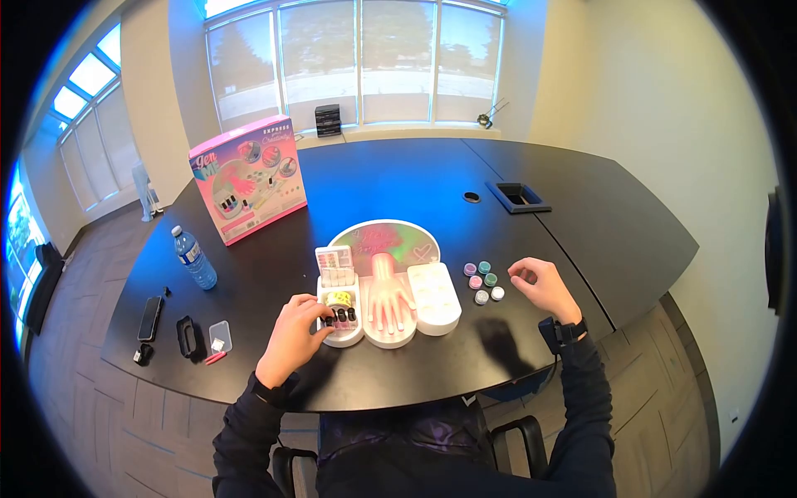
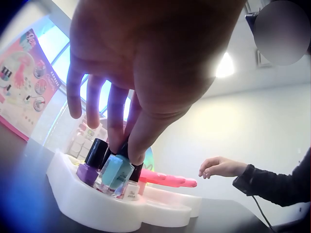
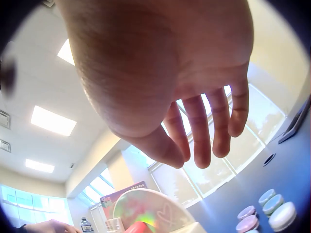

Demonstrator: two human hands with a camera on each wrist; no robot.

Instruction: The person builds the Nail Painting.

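Left hand (image 1: 292, 328): thumb and index finger pinch the black cap of the light-blue glass nail-polish bottle (image 2: 116, 171); other fingers reach past it, holding nothing. Bottle is over the front of the white rounded plastic tray (image 2: 92, 208), left of centre in the head view.

Key relation: bottle is directly under the left fingertips, wrist off to the lower left. Right hand (image 1: 544, 286) is well apart, right of centre, with the pink plastic model hand (image 1: 387, 303) and the white plastic tray with shallow wells (image 1: 448, 319) in between. Left is nearer by far.

Long axis: cap up, roughly parallel to the purple glass bottle with a black cap (image 2: 88, 172) just beside it. Can't tell whether the base is off the tray floor.

Right hand: fingers relaxed, slightly bent, nothing held, just beyond the small round lidded pots (image 1: 490, 280).

Edges: tray wall curves round the bottle's front; round iridescent panel (image 1: 407, 238) stands behind. Front edge of the dark worktop (image 1: 581, 224) runs across the lower frame, near the trays.

Room: a strip between welled tray and pots, plus a wider stretch upper right. Left side is tighter: clear plastic water bottle (image 1: 199, 266), pink cardboard box (image 1: 257, 199) upper left.
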